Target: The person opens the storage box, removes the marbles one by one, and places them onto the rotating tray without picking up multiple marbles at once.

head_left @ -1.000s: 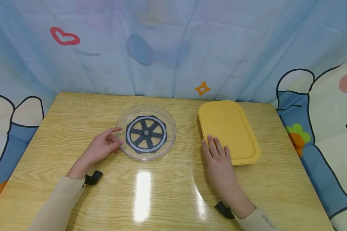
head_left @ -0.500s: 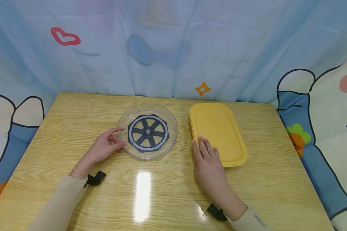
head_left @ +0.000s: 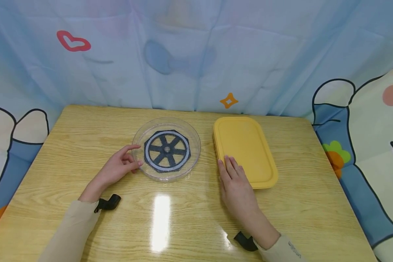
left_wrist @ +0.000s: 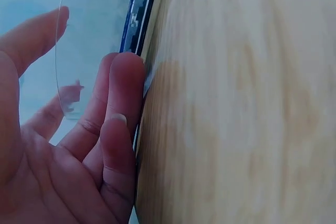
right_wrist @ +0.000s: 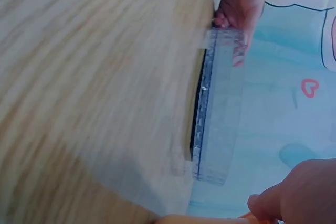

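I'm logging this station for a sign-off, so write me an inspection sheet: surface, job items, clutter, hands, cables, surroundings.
Surface: wood-grain table, with bright glare toward the near side.
Job items: clear round tray, showing a dark spoked piece with a pale ring; yellow box to its right, apart from it.
Clutter: nothing seen.
Hands: left hand at the tray's left rim, grip unclear; right hand, fingers straight, over the box's near-left part.
Cables: nothing seen.
Surroundings: pale blue curtain behind, printed with cartoon animals, a heart and a star.
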Demonstrator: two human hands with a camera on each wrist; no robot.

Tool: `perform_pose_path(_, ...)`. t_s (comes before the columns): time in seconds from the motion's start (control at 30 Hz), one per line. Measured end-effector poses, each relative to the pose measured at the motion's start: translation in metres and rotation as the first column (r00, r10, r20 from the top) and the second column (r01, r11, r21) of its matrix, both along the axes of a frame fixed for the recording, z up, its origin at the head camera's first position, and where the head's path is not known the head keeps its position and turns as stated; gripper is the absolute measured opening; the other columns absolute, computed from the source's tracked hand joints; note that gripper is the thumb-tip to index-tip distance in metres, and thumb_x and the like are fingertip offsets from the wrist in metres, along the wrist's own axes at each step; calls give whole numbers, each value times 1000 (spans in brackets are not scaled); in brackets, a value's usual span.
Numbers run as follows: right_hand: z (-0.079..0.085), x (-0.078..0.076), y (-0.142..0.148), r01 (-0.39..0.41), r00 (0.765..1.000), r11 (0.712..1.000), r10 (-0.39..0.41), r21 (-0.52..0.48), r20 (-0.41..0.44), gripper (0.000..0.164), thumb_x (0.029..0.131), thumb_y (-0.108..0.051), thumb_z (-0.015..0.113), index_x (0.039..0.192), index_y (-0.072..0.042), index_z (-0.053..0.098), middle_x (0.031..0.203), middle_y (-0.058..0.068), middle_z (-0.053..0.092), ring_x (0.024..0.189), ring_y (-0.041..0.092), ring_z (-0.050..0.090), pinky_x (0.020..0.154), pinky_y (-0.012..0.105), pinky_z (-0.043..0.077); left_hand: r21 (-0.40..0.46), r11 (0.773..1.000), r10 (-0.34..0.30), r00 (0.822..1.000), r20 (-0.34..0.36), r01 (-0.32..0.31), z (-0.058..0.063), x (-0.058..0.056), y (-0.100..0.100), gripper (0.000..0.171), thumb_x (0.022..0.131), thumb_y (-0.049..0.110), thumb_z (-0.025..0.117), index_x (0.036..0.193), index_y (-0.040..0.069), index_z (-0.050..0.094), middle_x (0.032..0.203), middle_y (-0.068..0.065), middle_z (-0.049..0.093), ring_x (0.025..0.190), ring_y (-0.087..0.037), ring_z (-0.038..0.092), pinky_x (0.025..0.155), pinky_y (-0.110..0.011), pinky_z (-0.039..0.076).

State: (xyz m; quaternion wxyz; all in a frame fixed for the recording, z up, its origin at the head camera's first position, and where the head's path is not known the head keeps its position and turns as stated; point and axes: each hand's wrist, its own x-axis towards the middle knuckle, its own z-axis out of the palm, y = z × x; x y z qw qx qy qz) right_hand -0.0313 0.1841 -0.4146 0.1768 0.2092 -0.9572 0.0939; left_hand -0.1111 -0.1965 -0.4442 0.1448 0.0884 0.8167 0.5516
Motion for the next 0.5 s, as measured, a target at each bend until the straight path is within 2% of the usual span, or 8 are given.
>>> perform_pose_path(0.13,5,0,-1,1,1000,998,-1,-56,2,44,93,-2,68,135,8,57,140,29,51,134,43,45,102,59,40,7,1000,-2,1000,-1,2,-2,0,-1,64,95,23,71,150,10,41,83,-15,65,74,-27,65,75,-30,49)
perform_pose_path(0.23,12,0,-1,-1,1000,995,-2,-96,-31,43,92,0,68,133,10,57,139,30,51,132,43,46,101,59,41,14,1000,4,1000,-2,-4,-2,1,0,63,95,22,71,150,11,41,83,-15,65,74,-27,64,74,-29,49)
perform_pose_path(0.37,23,-1,1,-18,993,988,0,-150,-119,46,89,4,68,132,12,56,137,30,53,127,44,51,97,59,44,28,1000,7,1000,-8,-6,-2,1,0,63,95,21,71,150,10,41,83,-15,65,74,-27,64,73,-29,48)
perform_pose_path(0.5,34,-5,5,-40,973,976,-11,-215,-229,50,86,9,70,134,11,56,136,29,54,121,45,56,91,57,49,26,1000,3,1000,-13,-2,-3,1,0,63,96,20,70,150,8,40,82,-15,64,73,-26,63,72,-29,48)
